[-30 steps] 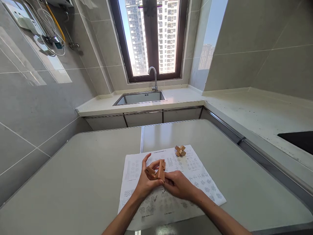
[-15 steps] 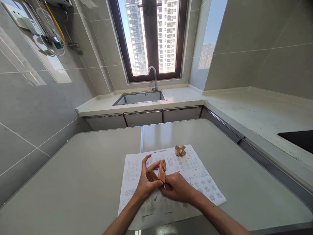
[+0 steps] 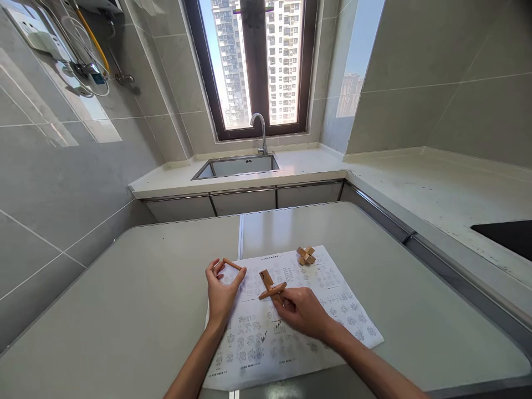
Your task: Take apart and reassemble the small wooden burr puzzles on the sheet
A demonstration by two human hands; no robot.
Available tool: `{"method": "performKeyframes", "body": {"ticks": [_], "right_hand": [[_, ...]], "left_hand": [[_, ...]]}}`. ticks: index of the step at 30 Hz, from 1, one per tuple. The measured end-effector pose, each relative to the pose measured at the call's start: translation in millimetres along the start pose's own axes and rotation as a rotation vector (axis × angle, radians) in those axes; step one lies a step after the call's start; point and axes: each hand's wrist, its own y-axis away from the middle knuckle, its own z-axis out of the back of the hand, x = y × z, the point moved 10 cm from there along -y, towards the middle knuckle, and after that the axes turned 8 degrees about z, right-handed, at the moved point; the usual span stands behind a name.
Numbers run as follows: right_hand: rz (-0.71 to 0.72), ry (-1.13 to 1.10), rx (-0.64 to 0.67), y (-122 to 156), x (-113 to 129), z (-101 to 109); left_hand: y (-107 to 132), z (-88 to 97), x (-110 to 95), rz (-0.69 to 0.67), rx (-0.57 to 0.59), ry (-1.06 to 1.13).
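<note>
My left hand (image 3: 222,291) pinches a thin flat wooden piece (image 3: 231,264) by its ends, between thumb and fingers, over the left part of a printed sheet (image 3: 249,360). To the right, my right hand (image 3: 303,313) grips two crossed wooden pieces (image 3: 272,289), one passing across the other. A dark notch or mark shows near the far end of the longer one. Beyond my right hand, an assembled wooden burr puzzle (image 3: 306,255) rests at the sheet's upper edge. Small diagrams and handwritten ticks cover the paper. My fingertips on the right are partly hidden.
The sheet lies on a pale table (image 3: 137,305) with a seam down its middle. Behind it run a white counter (image 3: 311,160), a sink (image 3: 243,165) and a faucet (image 3: 263,133) under a window. A black cooktop (image 3: 507,235) edge shows at right.
My hands have come apart. The left moved leftward with one flat wooden piece, separated from the others; the right keeps the two crossed pieces. The burr puzzle has stayed in place.
</note>
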Motion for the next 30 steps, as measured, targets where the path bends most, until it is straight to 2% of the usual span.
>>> {"method": "performKeyframes", "body": {"ticks": [4,9,17,22,27,30], "right_hand": [[-0.054,-0.015,-0.027,-1,-6,5],[-0.049,-0.019,-0.019,-2,-4,5],[-0.065,-0.046,-0.002,-3,-6,4],[-0.082,-0.084,-0.002,-3,-8,4],[-0.109,-0.136,-0.016,-1,-13,2],[-0.118,-0.173,-0.016,-2,-13,2]], "left_hand": [[2,-3.9,-2,-0.097,-0.023,-0.217],[8,-14.0,-9,-0.229,0.012,-0.433],[15,-29.0,-12,-0.371,0.094,-0.588],[15,-33.3,-4,-0.424,0.075,-0.726],[12,-32.3,9,-0.425,0.021,-0.745],[14,-32.6,6,-0.449,0.003,-0.728]]}}
